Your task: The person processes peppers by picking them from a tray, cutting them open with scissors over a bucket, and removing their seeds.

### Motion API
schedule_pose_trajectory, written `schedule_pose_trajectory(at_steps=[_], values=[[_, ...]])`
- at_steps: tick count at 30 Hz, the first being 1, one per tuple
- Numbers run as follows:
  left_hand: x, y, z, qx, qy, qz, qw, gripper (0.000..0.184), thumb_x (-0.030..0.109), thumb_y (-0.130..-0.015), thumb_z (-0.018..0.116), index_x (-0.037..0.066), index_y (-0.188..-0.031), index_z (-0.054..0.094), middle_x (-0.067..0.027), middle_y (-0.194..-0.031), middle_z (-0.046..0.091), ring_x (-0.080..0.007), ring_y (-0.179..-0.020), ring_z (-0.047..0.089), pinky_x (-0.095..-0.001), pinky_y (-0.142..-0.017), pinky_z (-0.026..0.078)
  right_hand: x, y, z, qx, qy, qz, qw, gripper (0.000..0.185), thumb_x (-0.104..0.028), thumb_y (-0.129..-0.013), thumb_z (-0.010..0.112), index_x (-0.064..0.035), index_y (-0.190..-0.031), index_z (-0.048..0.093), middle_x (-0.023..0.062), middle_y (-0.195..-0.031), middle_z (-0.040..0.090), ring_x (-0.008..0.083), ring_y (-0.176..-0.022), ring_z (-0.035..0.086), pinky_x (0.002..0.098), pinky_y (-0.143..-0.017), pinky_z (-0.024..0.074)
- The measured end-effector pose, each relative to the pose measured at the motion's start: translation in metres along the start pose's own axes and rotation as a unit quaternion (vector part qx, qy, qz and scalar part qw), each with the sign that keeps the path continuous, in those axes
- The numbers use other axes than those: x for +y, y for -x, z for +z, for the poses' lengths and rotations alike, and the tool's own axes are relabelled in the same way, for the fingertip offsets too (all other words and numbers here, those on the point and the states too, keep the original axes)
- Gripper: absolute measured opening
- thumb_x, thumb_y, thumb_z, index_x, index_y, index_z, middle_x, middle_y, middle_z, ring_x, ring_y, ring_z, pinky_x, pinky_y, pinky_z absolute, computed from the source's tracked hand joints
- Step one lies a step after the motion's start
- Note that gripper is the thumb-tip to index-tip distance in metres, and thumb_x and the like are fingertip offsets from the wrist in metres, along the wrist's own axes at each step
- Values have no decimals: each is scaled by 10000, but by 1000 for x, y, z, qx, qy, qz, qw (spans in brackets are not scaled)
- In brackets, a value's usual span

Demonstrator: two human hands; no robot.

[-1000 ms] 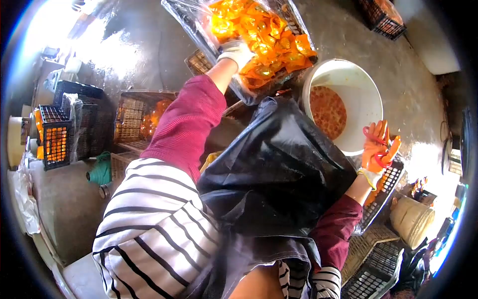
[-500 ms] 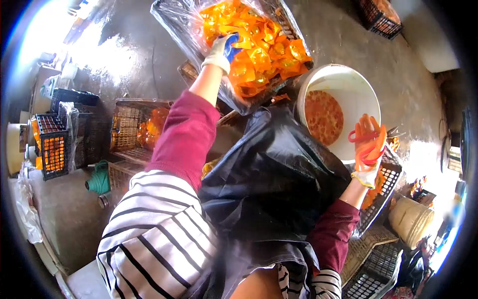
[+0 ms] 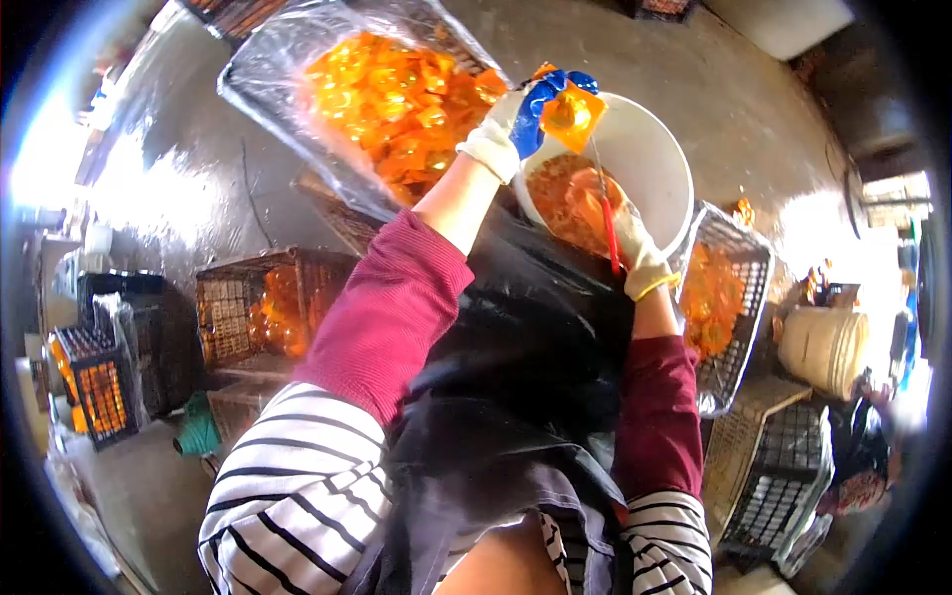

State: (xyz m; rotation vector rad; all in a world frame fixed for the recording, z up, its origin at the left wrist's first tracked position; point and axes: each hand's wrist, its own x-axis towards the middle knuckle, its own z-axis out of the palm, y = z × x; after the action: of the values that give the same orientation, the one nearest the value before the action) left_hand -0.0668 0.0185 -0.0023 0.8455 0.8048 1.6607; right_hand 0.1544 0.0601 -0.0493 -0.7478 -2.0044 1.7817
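My left hand (image 3: 531, 109), in a white and blue glove, is closed on an orange plastic packet (image 3: 572, 116) with a shiny yellowish middle, above the rim of a white bucket (image 3: 650, 149). Over that bucket, my right hand (image 3: 625, 233), in an orange and white glove, grips red-handled scissors (image 3: 612, 233). Their thin blades point up at the packet's lower edge; whether they touch it I cannot tell. Reddish-orange contents (image 3: 557, 193) cover the bucket's bottom. To the left, a crate lined with clear plastic (image 3: 268, 74) holds a heap of orange packets (image 3: 387, 104).
A black crate (image 3: 751, 288) with orange pieces stands right of the bucket. Another crate (image 3: 223, 317) with orange packets lies at left, near a green spool (image 3: 198, 424). Stacked crates (image 3: 783, 476) and a cream bucket (image 3: 825, 342) are at right. A black apron covers my lap.
My left hand has moved right from the packet heap to the bucket with a packet. My right hand has come inward over the bucket, turning the scissors upward. The view has shifted.
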Motion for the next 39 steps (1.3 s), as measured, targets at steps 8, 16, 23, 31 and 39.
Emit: schedule_pose_trajectory(at_steps=[8, 16, 23, 31, 39], values=[[-40, -4, 25, -7, 128, -20, 992, 493, 379, -903, 554, 0, -1216, 534, -114, -1239, 564, -221, -1136, 536, -306, -995, 402, -54, 24, -6, 24, -38, 227, 973, 369, -281, -890, 615, -57, -1175, 551, 96, -998, 628, 128, -786, 606, 245, -630, 486], [-78, -21, 3, 33, 155, -8, 987, 470, 362, -930, 504, 8, -1240, 513, -115, -1250, 550, -230, -1131, 534, -335, -996, 410, -16, 8, 9, 7, -243, 85, 966, 339, -287, -877, 642, -62, -1109, 540, 94, -876, 632, 142, -691, 594, 266, -616, 488], [-66, -15, 8, 132, 173, -25, 976, 481, 388, -888, 595, 8, -1181, 561, -103, -1196, 593, -211, -1076, 578, -292, -942, 449, 0, 3, 4, -4, -225, 83, 971, 410, -244, -888, 619, -44, -1220, 484, 147, -991, 640, 193, -865, 640, 284, -708, 527], [-64, -15, 20, 91, 153, -12, 984, 471, 370, -901, 573, 22, -1216, 533, -112, -1114, 605, -215, -1082, 557, -317, -955, 441, -36, 10, 0, 15, -188, 203, 961, 391, -308, -905, 587, -47, -1186, 515, 118, -823, 669, 105, -560, 577, 216, -494, 430], [-39, 9, 45, 150, -25, -102, 983, 381, 187, -872, 633, -24, -1173, 530, -108, -1067, 623, -170, -938, 625, -237, -825, 524, -31, 2, 12, 97, -122, 103, 982, 401, -285, -927, 564, -55, -1247, 491, 75, -991, 647, 146, -731, 648, 191, -503, 463]])
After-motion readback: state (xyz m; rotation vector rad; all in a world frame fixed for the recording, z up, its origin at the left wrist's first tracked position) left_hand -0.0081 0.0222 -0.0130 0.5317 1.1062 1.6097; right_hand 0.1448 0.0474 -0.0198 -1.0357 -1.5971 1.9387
